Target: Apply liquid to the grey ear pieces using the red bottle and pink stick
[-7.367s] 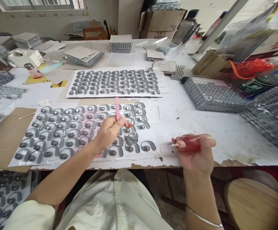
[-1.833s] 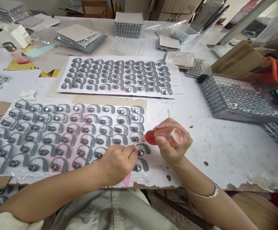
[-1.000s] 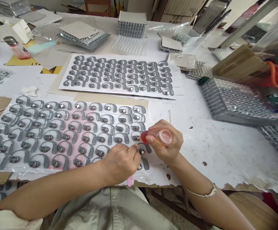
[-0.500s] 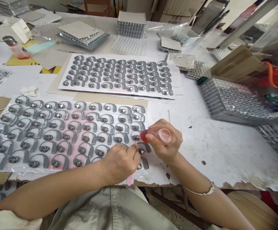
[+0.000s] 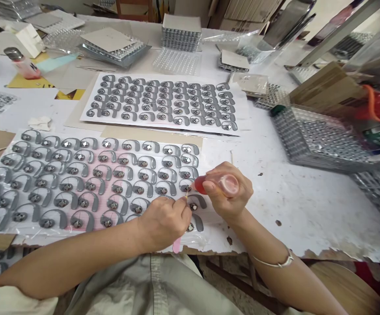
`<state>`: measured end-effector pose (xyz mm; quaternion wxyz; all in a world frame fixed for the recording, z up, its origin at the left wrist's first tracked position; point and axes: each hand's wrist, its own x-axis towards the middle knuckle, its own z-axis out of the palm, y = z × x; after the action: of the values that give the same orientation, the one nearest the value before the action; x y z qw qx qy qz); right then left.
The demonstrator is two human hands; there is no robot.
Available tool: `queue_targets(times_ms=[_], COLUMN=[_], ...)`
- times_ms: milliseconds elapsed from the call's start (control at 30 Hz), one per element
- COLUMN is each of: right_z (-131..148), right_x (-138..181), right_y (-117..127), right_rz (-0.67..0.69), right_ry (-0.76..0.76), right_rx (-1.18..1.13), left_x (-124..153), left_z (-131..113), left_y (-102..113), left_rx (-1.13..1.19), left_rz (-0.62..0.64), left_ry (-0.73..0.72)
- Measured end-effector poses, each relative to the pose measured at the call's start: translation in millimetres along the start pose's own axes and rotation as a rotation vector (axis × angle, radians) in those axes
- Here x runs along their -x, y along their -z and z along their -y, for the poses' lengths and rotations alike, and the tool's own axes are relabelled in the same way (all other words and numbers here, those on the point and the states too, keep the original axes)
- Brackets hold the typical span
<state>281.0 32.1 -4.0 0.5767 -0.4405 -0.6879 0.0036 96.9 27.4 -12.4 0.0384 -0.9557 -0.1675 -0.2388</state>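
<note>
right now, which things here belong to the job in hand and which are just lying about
In use:
reddish bottle in the right hand
thin stick in the left hand
pink strip jutting from beneath that hand
near sheet of grey hooked parts

Apparently lying about:
capped bottle
crumpled tissue
card-topped stack
far sheet of similar parts, untouched, so unsure

Two white rectangular sheets (image 5: 116, 121) on the bench (image 5: 275, 197) bear grey hook-shaped pieces (image 5: 62, 219) (partly covered, so uncountable), with one handheld translucent red bottle (image 5: 200, 185), one flat pink stick (image 5: 176, 246) and one silver bangle (image 5: 288, 262).
</note>
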Motion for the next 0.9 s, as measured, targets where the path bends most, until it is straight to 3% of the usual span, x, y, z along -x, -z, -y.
queue_targets(times_ms=[900], right_z=[-2.5], right_x=[4.2], right_y=[2.4], right_rz=[-0.013], right_ry=[0.066], right_rx=[0.041], left_x=[-1.4], left_z=[2.7], left_y=[2.3], left_rx=[0.074], left_rz=[-0.022], left_ry=[0.022])
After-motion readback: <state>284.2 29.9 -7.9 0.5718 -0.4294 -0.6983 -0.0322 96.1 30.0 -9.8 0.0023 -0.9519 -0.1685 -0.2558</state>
